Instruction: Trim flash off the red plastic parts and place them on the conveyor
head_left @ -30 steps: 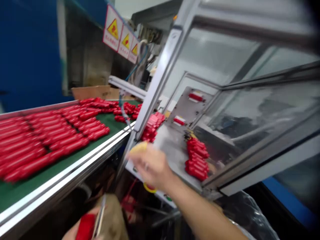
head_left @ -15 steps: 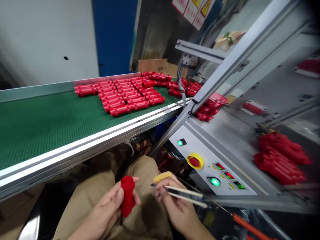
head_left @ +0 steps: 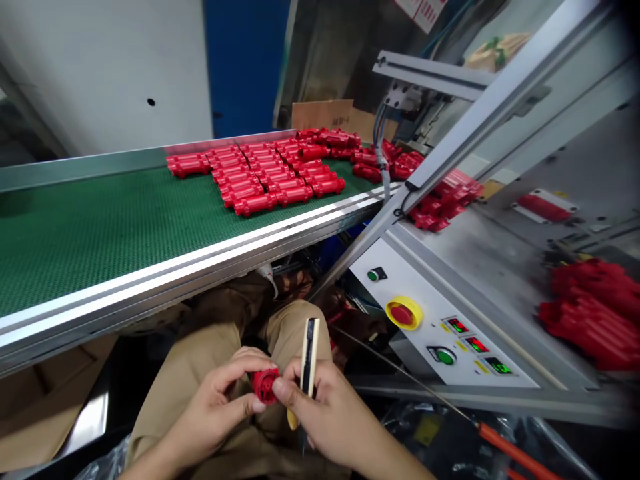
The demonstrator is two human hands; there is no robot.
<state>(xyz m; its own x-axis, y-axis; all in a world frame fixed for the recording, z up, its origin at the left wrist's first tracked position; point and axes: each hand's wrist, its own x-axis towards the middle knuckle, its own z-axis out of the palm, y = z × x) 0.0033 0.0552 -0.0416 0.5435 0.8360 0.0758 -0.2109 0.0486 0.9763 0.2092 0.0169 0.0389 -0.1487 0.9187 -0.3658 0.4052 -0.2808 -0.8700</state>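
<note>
The left hand (head_left: 217,403) pinches the red part (head_left: 265,385) between fingers above and thumb below, over the lap (head_left: 250,437). The right hand (head_left: 337,410) grips a pale-and-black tool (head_left: 309,350), upright, its thumb at the part's edge. The hands sit close together, below and well apart from the belt's metal edge (head_left: 200,261); the panel (head_left: 433,328) slants off to their right, with space between. The part's round end faces the camera, showing a raised rim and darker recesses; its length is mostly hidden.
</note>
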